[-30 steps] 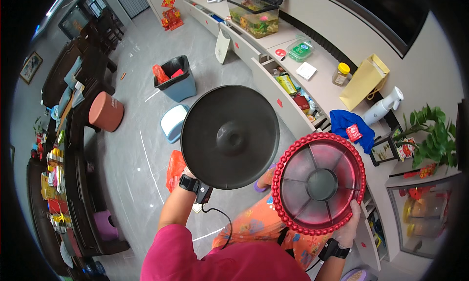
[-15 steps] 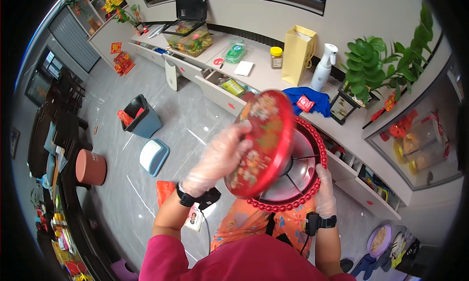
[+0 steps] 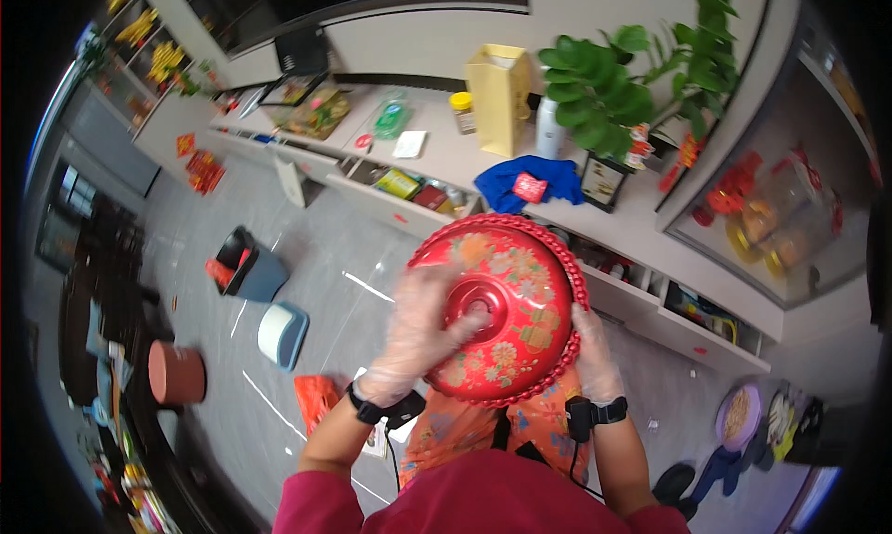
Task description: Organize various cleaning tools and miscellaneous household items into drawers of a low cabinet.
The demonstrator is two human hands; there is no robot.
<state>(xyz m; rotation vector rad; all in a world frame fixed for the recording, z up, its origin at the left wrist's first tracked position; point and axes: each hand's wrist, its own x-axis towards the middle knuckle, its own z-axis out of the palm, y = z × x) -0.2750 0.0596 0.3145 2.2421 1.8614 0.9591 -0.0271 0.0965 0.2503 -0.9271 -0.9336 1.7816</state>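
Observation:
A round red lid (image 3: pixel 530 293) with gold and pale flower patterns covers a red box whose beaded rim (image 3: pixel 578 279) shows along the top and right. The box is over my lap, its inside hidden by the lid. My left hand (image 3: pixel 415 334), in a clear plastic glove, grips the lid from the left, thumb near the raised centre; its fingers are blurred. On the right side, my right hand (image 3: pixel 595 353), gloved too, holds the box by its rim, fingers partly hidden beneath.
Ahead, a long cabinet has open drawers (image 3: pixel 395 186); a yellow gift bag (image 3: pixel 499 97), blue cloth (image 3: pixel 502 181) and potted plant (image 3: pixel 595 88) stand or lie on top. To the left are a trash bin (image 3: pixel 255 269), a blue-and-white stool (image 3: pixel 283 334) and a reddish stool (image 3: pixel 177 371).
The lid, tilted up with the divided compartments showing, has come down flat over the box. My left hand moved down with it, and the view has shifted to the right.

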